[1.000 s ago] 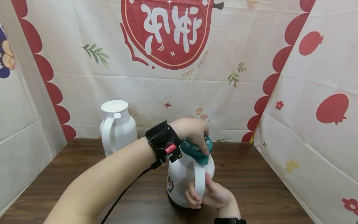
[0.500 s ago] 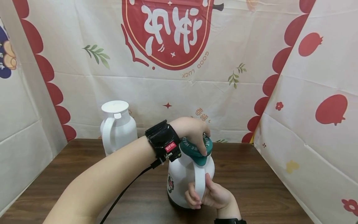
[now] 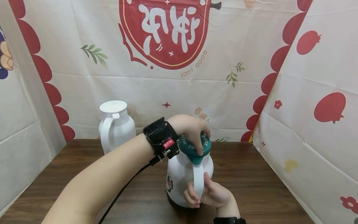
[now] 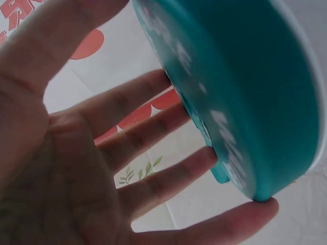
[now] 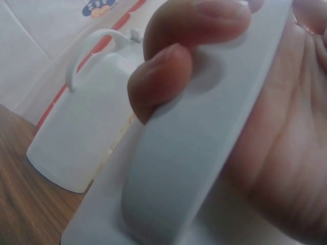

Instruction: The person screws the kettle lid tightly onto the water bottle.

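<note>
A white thermos jug with a dark base and a small flower print stands upright on the wooden table. Its green lid, printed with white lettering, sits on the neck, a tab pointing to the front. My left hand reaches across from the left and grips the lid from above; in the left wrist view its fingertips touch the lid's edge. My right hand holds the jug's white handle. Curled fingers wrap that handle in the right wrist view.
A second white jug with a white lid and handle stands behind my left forearm, at the back left. A black cable runs from the left wrist strap. Printed cloth walls the table's back and sides.
The green lid has turned slightly, its tab shifting left relative to the handle and its lettering turning with it. The left fingers moved along with the lid. The right hand still holds the handle.
</note>
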Demonstrator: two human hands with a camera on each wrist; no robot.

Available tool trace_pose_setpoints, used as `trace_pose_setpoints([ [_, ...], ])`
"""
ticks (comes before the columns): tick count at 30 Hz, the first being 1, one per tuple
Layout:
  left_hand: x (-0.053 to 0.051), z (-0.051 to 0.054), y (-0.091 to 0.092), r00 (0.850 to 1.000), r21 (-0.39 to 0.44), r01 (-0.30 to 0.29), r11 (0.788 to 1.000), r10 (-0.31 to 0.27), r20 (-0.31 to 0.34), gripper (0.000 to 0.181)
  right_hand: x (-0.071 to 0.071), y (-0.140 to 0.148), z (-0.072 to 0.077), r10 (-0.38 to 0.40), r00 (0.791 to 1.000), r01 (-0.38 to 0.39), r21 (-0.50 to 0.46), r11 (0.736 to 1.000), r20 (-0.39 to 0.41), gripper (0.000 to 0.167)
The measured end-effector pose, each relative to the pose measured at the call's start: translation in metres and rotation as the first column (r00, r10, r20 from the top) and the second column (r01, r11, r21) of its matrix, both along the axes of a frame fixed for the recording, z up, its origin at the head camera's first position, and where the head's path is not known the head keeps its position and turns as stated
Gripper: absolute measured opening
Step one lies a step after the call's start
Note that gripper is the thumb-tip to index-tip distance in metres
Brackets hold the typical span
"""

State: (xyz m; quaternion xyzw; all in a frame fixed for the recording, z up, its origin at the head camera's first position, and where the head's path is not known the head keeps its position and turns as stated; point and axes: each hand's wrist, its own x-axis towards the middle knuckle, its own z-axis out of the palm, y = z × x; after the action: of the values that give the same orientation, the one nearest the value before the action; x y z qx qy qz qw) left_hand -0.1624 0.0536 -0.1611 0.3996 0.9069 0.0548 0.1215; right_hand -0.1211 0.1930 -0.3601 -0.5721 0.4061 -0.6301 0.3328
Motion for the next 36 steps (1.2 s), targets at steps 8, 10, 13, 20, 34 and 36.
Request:
trace_pose_setpoints([
  [8, -0.003, -0.001, -0.002, 0.999, 0.015, 0.038, 0.999, -0.038, 0.008, 0.058, -0.001, 0.000, -0.002, 0.002, 1.000, -0.002, 0.008, 1.000, 0.009, 0.068],
  [10, -0.005, -0.002, -0.002, 0.999, 0.015, 0.043, 0.999, -0.043, 0.016, 0.059, -0.001, 0.000, -0.002, 0.002, 1.000, -0.003, 0.008, 1.000, 0.015, 0.068],
  [13, -0.007, -0.001, -0.003, 0.998, 0.007, 0.053, 0.999, -0.053, 0.036, 0.060, -0.001, 0.000, -0.003, 0.000, 1.000, 0.000, 0.003, 1.000, 0.024, 0.068],
  [20, -0.009, 0.000, -0.003, 0.995, -0.020, 0.082, 0.996, -0.080, 0.060, 0.059, 0.000, 0.000, -0.003, -0.004, 1.000, 0.005, -0.007, 1.000, 0.029, 0.068],
  [34, -0.013, 0.000, -0.006, 0.989, -0.035, 0.139, 0.990, -0.137, 0.059, 0.059, 0.000, 0.000, -0.003, -0.004, 1.000, 0.005, -0.005, 1.000, 0.031, 0.069],
  [36, -0.012, -0.001, -0.007, 0.988, -0.027, 0.136, 0.990, -0.134, 0.072, 0.059, 0.000, 0.000, -0.003, -0.004, 1.000, 0.004, -0.004, 1.000, 0.030, 0.069],
])
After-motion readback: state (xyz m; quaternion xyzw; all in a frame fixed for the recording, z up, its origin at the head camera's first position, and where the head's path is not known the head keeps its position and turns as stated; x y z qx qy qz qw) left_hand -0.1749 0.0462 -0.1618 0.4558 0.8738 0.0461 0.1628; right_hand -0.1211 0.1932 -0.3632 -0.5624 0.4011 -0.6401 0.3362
